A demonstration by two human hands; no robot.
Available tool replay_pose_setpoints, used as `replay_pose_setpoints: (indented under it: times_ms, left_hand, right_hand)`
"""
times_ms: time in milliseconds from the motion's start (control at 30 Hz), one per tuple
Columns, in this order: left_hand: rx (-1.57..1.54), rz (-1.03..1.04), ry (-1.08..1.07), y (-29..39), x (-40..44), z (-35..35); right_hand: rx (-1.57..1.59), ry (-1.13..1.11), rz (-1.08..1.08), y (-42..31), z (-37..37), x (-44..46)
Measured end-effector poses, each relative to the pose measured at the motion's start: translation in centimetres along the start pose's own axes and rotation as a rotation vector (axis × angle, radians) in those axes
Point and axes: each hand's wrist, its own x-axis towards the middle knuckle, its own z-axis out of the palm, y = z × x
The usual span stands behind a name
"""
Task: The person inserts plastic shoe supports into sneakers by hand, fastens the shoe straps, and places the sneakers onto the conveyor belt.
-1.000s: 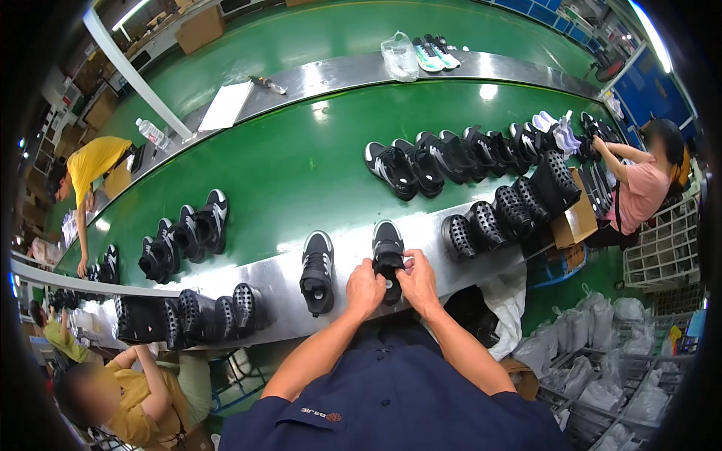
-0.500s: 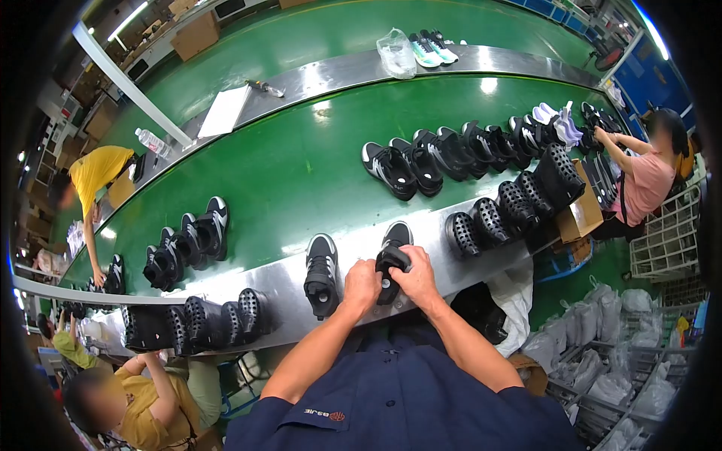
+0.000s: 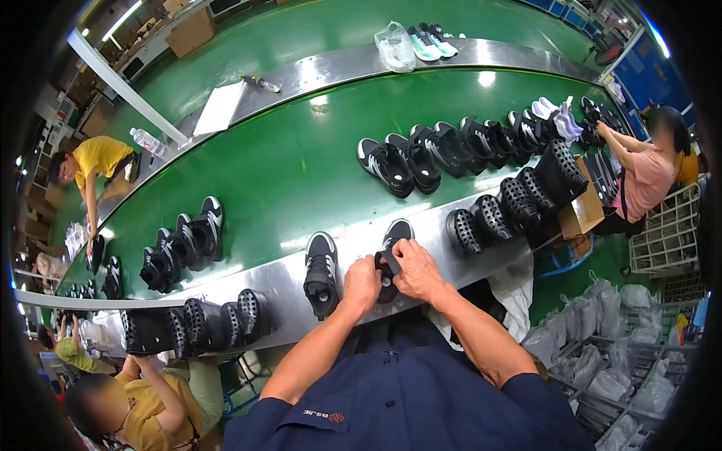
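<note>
A black sneaker (image 3: pixel 398 228) with a grey-white toe stands on the metal edge in front of me, toe pointing away. My left hand (image 3: pixel 363 283) grips the left side of its opening, fingers closed. My right hand (image 3: pixel 418 272) is closed on a dark flap (image 3: pixel 390 262) at the opening, tongue or strap, I cannot tell which. The hands hide much of the shoe's middle. To the left, apart from my hand, stands a similar laced black sneaker (image 3: pixel 322 272).
Black studded shoe-shaped forms stand along the metal edge on the right (image 3: pixel 492 221) and left (image 3: pixel 203 322). Rows of black sneakers (image 3: pixel 444 148) sit on the green belt (image 3: pixel 293 173). Co-workers (image 3: pixel 653 169) work at both sides. A cardboard box (image 3: pixel 580 213) stands right.
My right hand has turned and closed on the flap, which now stands up more narrowly. My left hand stays at the shoe. At far left, a co-worker has lifted a shoe.
</note>
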Motion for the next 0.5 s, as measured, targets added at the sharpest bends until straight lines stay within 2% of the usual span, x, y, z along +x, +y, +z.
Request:
replay_pose_setpoints:
  times_ms: [100, 200, 233, 300, 333, 367, 433, 500]
  left_hand:
    - [-0.019, -0.034, 0.018, 0.1, -0.2, 0.0]
    - [-0.104, -0.096, 0.104, 0.2, -0.5, 0.8]
    - [-0.141, -0.112, 0.141, 0.2, -0.5, 1.0]
    - [-0.059, 0.044, 0.237, 0.7, -2.7, -0.4]
    - [-0.019, 0.121, 0.285, 1.6, -3.3, -1.3]
    - [0.011, 0.176, 0.276, 2.4, -3.9, -1.8]
    - [0.071, 0.293, 0.261, 4.0, -4.2, -2.3]
    - [0.205, 0.381, 0.313, 4.5, -3.1, -2.0]
  right_hand:
    - [0.039, 0.057, 0.056, 0.1, 1.1, -0.4]
    - [0.172, -0.014, 0.148, 0.6, 1.6, -0.4]
    - [0.168, 0.055, 0.079, 0.5, 1.2, -0.6]
    - [0.16, 0.193, -0.063, 0.0, -0.1, -1.4]
    - [0.146, 0.306, 0.134, -0.4, -0.2, -3.6]
    - [0.316, 0.202, 0.397, -0.5, 0.3, -4.7]
    - [0.46, 0.08, 0.688, -1.6, 0.7, -5.0]
    - [0.526, 0.096, 0.748, -1.7, 2.7, -4.8]
